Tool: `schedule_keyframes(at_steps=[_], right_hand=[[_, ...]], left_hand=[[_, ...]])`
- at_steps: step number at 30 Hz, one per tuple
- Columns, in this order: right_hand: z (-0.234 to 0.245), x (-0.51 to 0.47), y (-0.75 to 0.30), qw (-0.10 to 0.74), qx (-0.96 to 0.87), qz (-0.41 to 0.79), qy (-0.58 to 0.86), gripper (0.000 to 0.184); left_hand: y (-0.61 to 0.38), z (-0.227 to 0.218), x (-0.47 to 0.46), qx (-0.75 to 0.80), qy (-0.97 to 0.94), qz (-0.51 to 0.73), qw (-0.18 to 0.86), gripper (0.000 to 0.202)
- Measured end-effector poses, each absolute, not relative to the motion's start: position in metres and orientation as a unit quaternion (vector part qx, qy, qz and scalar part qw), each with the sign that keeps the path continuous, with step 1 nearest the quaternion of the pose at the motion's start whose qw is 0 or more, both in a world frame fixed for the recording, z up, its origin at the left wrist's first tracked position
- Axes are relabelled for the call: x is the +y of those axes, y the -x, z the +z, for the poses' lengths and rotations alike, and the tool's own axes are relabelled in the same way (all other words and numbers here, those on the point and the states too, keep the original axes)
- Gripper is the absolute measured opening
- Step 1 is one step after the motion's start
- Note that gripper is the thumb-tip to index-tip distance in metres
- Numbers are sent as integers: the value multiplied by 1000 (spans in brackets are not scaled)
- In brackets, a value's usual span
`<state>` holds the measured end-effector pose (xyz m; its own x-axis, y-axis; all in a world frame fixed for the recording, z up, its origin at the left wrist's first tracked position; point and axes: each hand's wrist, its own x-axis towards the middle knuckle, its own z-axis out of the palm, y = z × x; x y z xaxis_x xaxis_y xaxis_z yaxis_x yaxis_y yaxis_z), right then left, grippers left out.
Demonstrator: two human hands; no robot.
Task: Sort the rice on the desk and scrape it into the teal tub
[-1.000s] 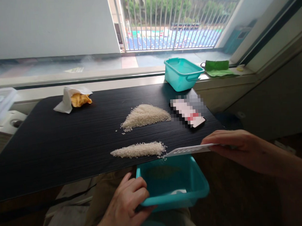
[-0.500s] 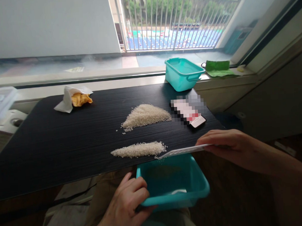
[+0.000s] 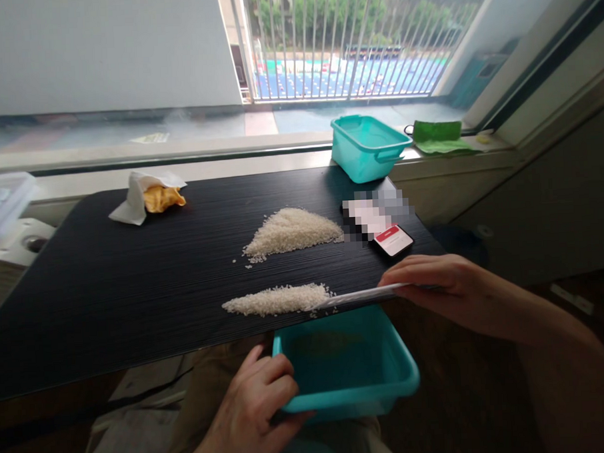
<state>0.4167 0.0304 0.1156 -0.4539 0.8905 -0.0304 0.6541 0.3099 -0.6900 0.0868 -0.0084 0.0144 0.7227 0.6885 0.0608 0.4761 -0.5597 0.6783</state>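
My left hand [image 3: 262,402] grips the left rim of a teal plastic bin [image 3: 349,398], held just below the table's front edge. A little rice seems to lie on the bin's dim floor. My right hand [image 3: 434,281] pinches a thin, flat white piece, perhaps folded paper or card [image 3: 362,294]. Its far end touches the right end of a long, narrow rice heap [image 3: 278,299] near the table edge. Behind that lies a larger rice pile [image 3: 292,232], with a few loose grains around it.
On the dark table [image 3: 109,295] lie a phone [image 3: 393,240] at right and an orange item [image 3: 163,198] in white paper at back left. A second teal bin [image 3: 369,150] stands at the back right. A green cloth-like item [image 3: 441,137] rests on the sill.
My right hand has moved slightly left and up, bringing the white piece onto the narrow heap's right end. The white scrap seen inside the bin no longer shows. My left hand stays put.
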Motion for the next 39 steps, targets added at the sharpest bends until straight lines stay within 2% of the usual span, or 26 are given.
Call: schedule_keyframes(at_steps=[10, 19, 28, 39], right_hand=[[121, 24, -419, 198, -764, 335, 515, 26], [117, 30, -416, 178, -778, 340, 498, 28], [116, 25, -426, 209, -758, 315, 532, 24], [120, 21, -429, 194, -769, 334, 510, 23]], left_hand=[[-85, 13, -8, 334, -867, 157, 336, 14], [-88, 18, -7, 339, -868, 181, 314, 15], [-84, 11, -8, 336, -866, 160, 335, 15], [-86, 11, -9, 340, -853, 178, 354, 16]])
